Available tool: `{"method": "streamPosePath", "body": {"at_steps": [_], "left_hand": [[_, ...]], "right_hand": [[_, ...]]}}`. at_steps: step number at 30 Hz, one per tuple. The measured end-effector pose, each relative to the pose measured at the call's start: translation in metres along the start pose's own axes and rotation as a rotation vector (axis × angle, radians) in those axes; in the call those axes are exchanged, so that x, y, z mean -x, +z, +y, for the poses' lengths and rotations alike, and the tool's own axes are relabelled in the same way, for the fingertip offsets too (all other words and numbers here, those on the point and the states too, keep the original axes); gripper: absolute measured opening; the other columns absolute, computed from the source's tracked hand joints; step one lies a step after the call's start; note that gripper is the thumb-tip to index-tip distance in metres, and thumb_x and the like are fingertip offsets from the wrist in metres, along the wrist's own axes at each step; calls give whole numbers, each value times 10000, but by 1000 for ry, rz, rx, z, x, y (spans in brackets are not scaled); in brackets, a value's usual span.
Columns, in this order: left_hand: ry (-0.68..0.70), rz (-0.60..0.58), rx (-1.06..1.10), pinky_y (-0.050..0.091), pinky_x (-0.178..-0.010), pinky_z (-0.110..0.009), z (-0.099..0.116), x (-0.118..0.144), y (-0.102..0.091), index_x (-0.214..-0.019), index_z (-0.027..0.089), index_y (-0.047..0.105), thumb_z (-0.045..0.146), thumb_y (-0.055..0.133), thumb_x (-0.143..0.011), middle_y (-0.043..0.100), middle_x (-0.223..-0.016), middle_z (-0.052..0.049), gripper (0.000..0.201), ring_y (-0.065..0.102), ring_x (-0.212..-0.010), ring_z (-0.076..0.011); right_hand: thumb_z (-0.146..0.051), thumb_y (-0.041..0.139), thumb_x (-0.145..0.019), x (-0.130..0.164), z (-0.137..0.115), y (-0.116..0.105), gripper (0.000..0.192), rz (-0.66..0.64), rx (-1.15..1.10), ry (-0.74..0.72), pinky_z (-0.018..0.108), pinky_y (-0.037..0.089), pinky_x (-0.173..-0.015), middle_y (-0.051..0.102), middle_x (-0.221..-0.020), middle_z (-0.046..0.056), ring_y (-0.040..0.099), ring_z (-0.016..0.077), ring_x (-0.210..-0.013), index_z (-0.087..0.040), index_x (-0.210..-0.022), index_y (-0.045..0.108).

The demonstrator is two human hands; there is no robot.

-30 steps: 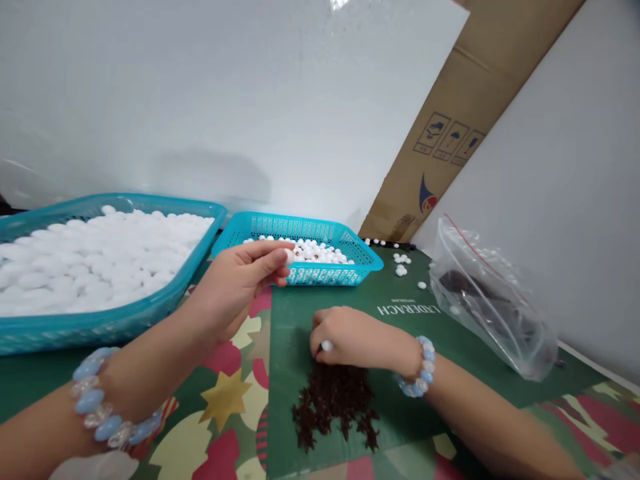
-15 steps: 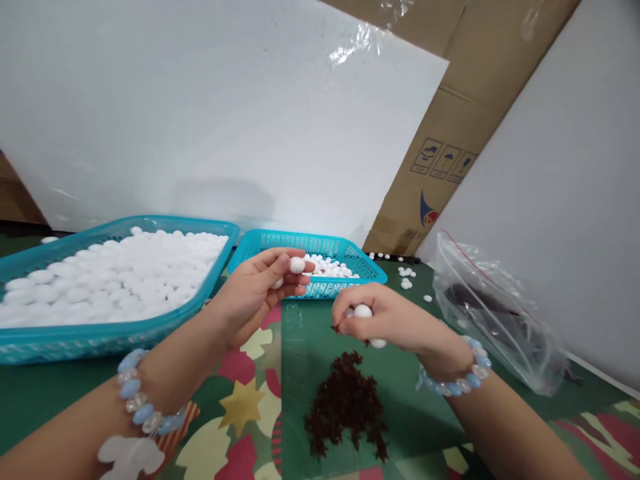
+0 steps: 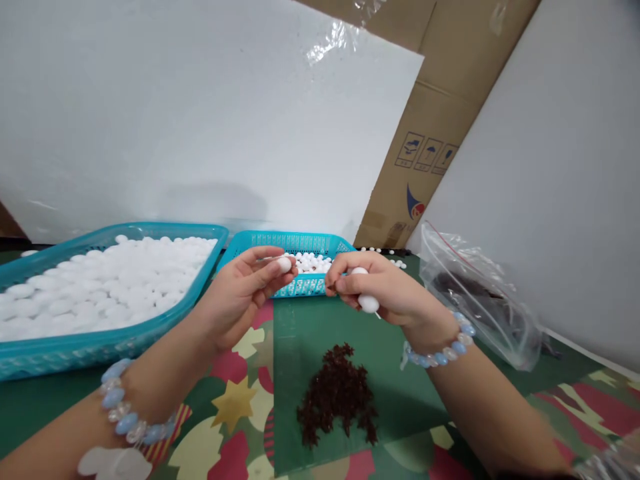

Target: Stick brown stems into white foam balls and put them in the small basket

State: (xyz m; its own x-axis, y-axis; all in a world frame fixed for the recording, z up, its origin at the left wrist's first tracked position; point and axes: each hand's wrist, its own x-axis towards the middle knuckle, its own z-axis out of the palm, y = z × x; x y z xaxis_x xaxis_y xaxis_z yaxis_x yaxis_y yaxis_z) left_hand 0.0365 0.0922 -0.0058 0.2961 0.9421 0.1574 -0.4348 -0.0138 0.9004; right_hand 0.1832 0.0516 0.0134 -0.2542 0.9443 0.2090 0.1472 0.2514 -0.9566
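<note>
Since a second ago the right hand (image 3: 385,290) has risen from the brown pile (image 3: 337,395), pinching white beads (image 3: 369,303); the left hand (image 3: 245,297) pinches another bead (image 3: 284,265) before the small basket (image 3: 305,287).

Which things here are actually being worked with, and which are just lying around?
In use: left hand pinching a white bead; right hand holding white beads; brown pile below; small basket of beads.

Lying about: large basket, plastic bag, cardboard box, loose beads.
</note>
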Motion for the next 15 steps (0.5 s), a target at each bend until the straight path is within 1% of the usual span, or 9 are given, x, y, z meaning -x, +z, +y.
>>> {"method": "streamPosePath", "body": {"at_steps": [3, 5, 7, 10, 12, 15], "left_hand": [[61, 53, 7, 459, -535, -125, 2, 1, 1, -631, 146, 490, 30, 518, -569, 579, -560, 15, 134, 545, -551, -63], [112, 77, -21, 470, -547, -165, 2, 1, 2, -645, 152, 484, 41, 537, -544, 575, -558, 21, 159, 547, -566, -80], [153, 77, -58, 471, -550, -180, 2, 3, 3, -663, 160, 484, 55, 565, -514, 573, -579, 26, 199, 546, -585, -88], [255, 97, -143, 451, -538, -136, 2, 5, 4, -662, 172, 496, 65, 602, -475, 561, -623, 43, 240, 535, -591, -67], [353, 120, -265, 439, -532, -119, 1, 8, 4, -655, 184, 505, 80, 611, -476, 552, -634, 54, 233, 528, -589, -58], [486, 156, -564, 435, -535, -145, 1, 15, 3, -678, 212, 509, 141, 603, -517, 554, -638, 56, 199, 526, -594, -72]], "right_hand": [[-92, 449, -515, -5, 0, 3, 63, 23, -71, -20, 155, 221, -330, 450, -446, -53, 350, 14, -351, -126, -466, 472], [-67, 454, -500, -12, 2, 8, 73, 66, -202, 5, 161, 207, -329, 461, -433, -47, 347, 18, -344, -123, -455, 467], [-52, 439, -502, -21, 7, 16, 93, 141, -351, 26, 162, 178, -320, 448, -411, -48, 326, 17, -330, -125, -444, 441], [-72, 391, -549, -36, 18, 30, 119, 295, -501, 20, 158, 154, -310, 389, -406, -62, 281, 10, -321, -140, -453, 379], [-78, 364, -571, -44, 23, 40, 116, 390, -596, 21, 154, 165, -311, 370, -436, -62, 271, 8, -331, -148, -480, 352], [-82, 346, -581, -50, 23, 53, 93, 466, -728, 29, 148, 219, -333, 368, -495, -51, 318, 13, -374, -156, -524, 336]]}}
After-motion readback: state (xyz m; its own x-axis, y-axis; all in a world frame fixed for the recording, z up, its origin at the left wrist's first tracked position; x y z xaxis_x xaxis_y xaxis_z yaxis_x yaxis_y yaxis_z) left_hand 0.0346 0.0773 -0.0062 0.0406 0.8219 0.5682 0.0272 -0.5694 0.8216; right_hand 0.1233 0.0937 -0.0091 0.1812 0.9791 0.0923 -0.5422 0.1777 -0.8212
